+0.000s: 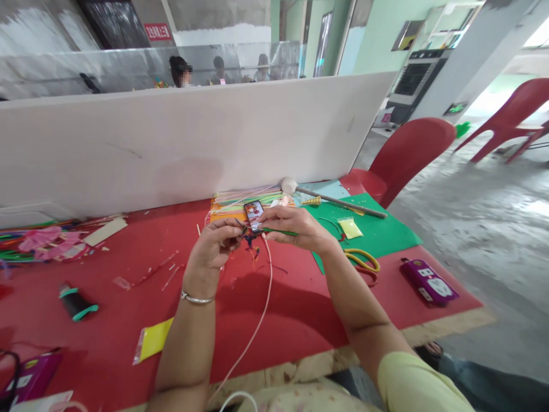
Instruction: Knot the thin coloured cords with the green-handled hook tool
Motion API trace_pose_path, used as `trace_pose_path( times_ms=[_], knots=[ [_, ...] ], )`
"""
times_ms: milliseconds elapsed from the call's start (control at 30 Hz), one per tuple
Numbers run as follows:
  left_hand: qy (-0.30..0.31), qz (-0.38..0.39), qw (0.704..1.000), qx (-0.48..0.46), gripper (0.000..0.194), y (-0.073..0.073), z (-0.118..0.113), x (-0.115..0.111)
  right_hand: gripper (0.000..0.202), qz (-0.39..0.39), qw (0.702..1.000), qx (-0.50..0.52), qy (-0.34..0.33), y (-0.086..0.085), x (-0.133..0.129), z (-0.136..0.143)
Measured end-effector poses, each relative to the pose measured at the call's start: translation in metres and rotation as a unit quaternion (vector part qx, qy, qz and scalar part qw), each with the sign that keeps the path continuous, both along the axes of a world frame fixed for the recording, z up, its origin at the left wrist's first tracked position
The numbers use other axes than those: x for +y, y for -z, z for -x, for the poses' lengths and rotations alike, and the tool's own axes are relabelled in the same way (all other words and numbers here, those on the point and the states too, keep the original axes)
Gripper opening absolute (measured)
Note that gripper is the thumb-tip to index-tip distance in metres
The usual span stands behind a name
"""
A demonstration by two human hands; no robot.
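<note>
My left hand is closed in a pinch around a small dark twisted craft piece, from which blue and orange ends hang. Close beside it, my right hand has its fingers pressed together on a thin green stem that looks like a pipe cleaner. The fingertips of both hands nearly meet, and they partly hide what lies between them. Just behind the fingers is a phone with a lit screen. A pale charging cable runs from it toward my body.
On the red tabletop lie yellow packets, yellow-handled scissors, a purple box and a black-and-teal tool. Pipe cleaners and a stick with a white ball lie near the white partition. A red chair stands right.
</note>
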State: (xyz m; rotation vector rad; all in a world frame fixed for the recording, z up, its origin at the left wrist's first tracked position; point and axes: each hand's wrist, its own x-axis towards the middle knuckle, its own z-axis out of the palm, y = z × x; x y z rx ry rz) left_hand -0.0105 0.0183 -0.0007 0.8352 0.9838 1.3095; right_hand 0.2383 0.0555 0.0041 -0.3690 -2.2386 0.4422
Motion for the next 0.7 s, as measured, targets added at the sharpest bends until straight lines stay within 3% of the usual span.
trace_pose_path(
  times_ms=[133, 233, 433, 600, 700],
  knots=[
    [0.013, 0.005, 1.000, -0.012, 0.019, 0.000, 0.000, 0.000, 0.029, 0.052, 0.997, 0.015, -0.054, -0.004, 0.000, -0.001],
    [0.020, -0.006, 0.999, -0.030, 0.021, -0.001, -0.005, -0.001, 0.032, 0.126, 0.986, 0.071, -0.085, 0.003, 0.003, 0.008],
    [-0.055, -0.088, 0.994, -0.016, 0.024, -0.003, -0.023, -0.006, 0.051, 0.326, 0.920, 0.197, -0.088, 0.028, -0.002, 0.042],
    [-0.089, -0.128, 0.988, -0.019, 0.020, 0.000, -0.033, -0.005, 0.055, 0.358, 0.905, 0.222, -0.053, 0.028, -0.014, 0.056],
    [-0.106, -0.129, 0.985, -0.038, 0.020, 0.004, -0.035, -0.002, 0.049, 0.314, 0.922, 0.228, -0.007, 0.023, -0.019, 0.056]
  ],
)
